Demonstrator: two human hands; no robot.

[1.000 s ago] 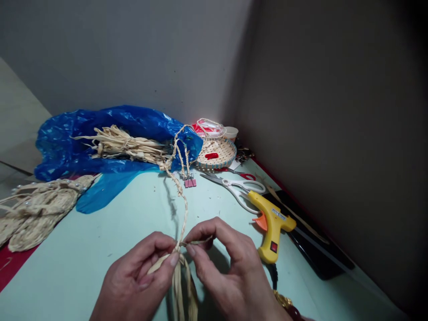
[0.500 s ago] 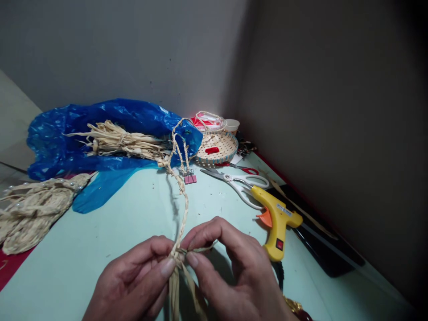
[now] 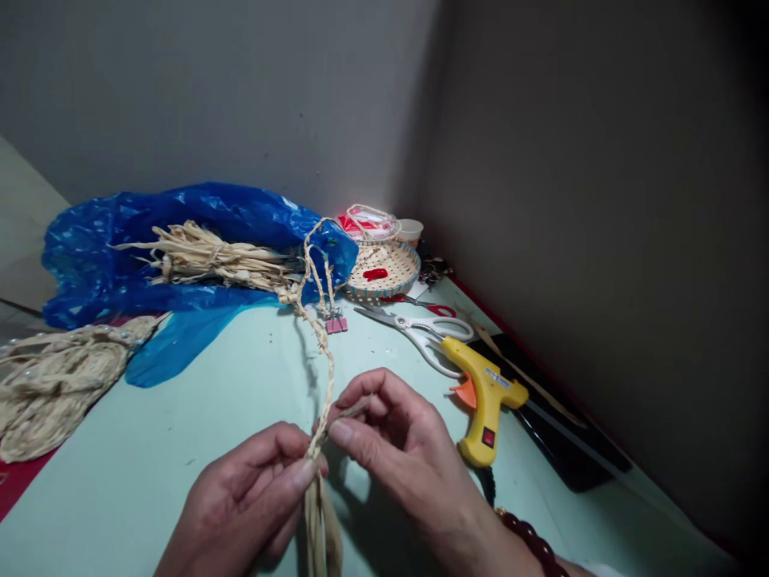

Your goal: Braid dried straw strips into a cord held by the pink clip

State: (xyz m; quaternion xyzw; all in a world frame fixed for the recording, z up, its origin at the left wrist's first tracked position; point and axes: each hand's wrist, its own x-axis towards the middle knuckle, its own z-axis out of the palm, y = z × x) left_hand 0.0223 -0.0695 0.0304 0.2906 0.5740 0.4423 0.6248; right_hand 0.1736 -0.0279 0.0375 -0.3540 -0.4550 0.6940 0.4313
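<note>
A pale braided cord of dried plant fibre (image 3: 328,377) runs from the far side of the table toward me. My left hand (image 3: 255,489) pinches it between thumb and forefinger where the braid ends, and loose flat strands (image 3: 318,529) hang below. Just right of the braid, my right hand (image 3: 396,449) pinches a thin fibre strand (image 3: 354,409) between thumb and forefinger. A pink binder clip (image 3: 336,324) grips thin cords beyond my hands.
At the back, a bundle of dried strips (image 3: 222,260) lies in a blue plastic bag (image 3: 78,240), beside a woven basket (image 3: 388,280). White-handled scissors (image 3: 429,328) and a yellow glue gun (image 3: 489,409) lie on the right. A woven fibre piece (image 3: 60,393) is at left.
My right hand has moved up and slightly away from the braid, drawing the thin strand with it. My left hand keeps its pinch in about the same place.
</note>
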